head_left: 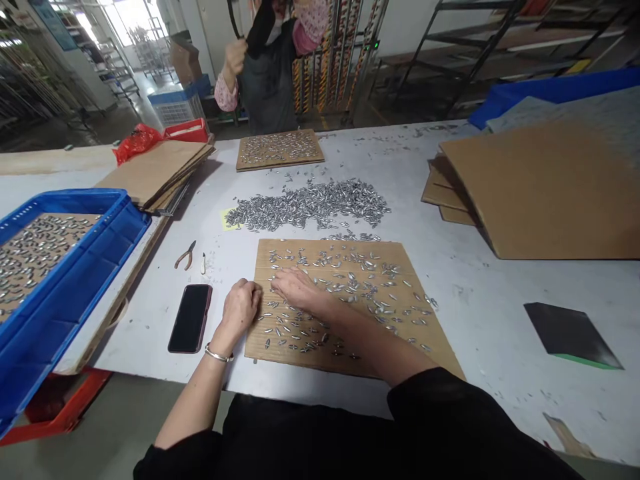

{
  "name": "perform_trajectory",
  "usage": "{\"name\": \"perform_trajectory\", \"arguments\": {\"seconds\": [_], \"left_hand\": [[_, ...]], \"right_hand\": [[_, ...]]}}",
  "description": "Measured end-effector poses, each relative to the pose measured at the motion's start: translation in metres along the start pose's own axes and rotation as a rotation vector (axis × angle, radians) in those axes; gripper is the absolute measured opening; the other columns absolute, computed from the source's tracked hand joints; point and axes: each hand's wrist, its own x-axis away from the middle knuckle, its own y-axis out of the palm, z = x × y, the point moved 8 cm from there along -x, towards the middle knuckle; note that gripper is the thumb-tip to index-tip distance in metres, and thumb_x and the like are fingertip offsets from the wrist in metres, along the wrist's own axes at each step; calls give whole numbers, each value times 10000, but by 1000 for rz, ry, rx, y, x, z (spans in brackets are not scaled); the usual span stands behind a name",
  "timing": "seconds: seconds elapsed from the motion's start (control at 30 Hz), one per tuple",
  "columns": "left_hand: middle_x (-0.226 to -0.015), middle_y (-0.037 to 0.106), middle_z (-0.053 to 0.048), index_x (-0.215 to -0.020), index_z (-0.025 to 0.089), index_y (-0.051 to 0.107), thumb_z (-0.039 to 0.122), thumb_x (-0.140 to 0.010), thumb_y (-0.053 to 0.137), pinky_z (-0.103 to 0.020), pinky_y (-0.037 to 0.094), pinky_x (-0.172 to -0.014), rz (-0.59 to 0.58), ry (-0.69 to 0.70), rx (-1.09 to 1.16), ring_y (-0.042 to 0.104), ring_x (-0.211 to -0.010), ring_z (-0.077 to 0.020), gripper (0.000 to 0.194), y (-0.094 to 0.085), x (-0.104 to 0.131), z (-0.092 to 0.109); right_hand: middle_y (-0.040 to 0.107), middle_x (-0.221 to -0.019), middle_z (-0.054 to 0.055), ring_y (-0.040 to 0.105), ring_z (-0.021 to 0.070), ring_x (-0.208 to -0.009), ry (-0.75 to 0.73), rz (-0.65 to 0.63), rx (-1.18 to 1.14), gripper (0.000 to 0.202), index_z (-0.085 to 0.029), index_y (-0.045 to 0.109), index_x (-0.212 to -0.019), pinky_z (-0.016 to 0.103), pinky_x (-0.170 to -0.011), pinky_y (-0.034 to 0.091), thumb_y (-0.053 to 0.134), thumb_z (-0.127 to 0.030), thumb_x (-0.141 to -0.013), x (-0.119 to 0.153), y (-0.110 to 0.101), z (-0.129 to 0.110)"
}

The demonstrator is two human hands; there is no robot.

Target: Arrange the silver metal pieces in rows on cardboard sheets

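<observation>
A brown cardboard sheet (280, 253) lies in front of me, scattered with small silvery metal pieces (350, 283), pointed at their ends. Over its upper left part, my right hand (296, 288) reaches across with fingers bent and pressed together, tips down among the pieces. My left hand (241, 305) is curled at the sheet's left edge, a metal bangle on the wrist; whatever its fingers hold is hidden. Beyond the sheet spreads a long heap of the same metal pieces (310, 205).
Left of me lie a phone (191, 319), pliers (186, 255) and a small white-handled tool (203, 264). A blue crate (100, 243) holds more pieces. Cardboard stacks (545, 193) stand right, near a dark sheet (570, 333). Across the table, a person (273, 87) stands behind a filled board (280, 148).
</observation>
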Motion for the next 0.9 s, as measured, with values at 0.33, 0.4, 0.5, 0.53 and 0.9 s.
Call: {"name": "perform_trajectory", "arguments": {"seconds": [0.33,0.4,0.5,0.53,0.9], "left_hand": [[-942,667,-88,-906,161,688,185,-945,550,-302,484,-823,-71,25,-11,646,-907,-213,145,29,-26,16],[-920,670,-91,-880,156,686,140,-928,536,-304,482,-802,-78,19,-13,646,-885,-215,158,33,-30,15],[-916,683,-90,-867,158,689,121,-925,518,-306,482,-795,-81,12,0,648,-867,-213,184,33,-34,12],[-917,689,-86,-862,162,691,122,-924,522,-303,483,-798,-82,13,9,649,-863,-208,184,31,-35,11],[-863,672,-40,-825,199,668,172,-897,601,-297,472,-790,-143,31,150,634,-801,-188,102,0,20,-5]], "right_hand": [[732,-1083,109,670,217,-950,220,-34,-107,272,-172,724,-1041,278,-752,407,458,-212,-1001,16,-7,17],[735,-1059,94,663,209,-948,155,-6,-118,252,-181,733,-1011,276,-759,400,486,-231,-993,16,-5,11],[736,-1049,99,649,209,-960,-2,11,-104,253,-171,744,-994,289,-815,394,502,-245,-990,15,5,-6],[734,-1051,108,645,213,-964,-36,22,-85,265,-161,745,-997,298,-836,391,491,-238,-994,15,8,-11],[731,-962,92,641,204,-898,-28,25,-58,228,-164,736,-924,300,-774,370,528,-225,-990,28,12,-11]]}}
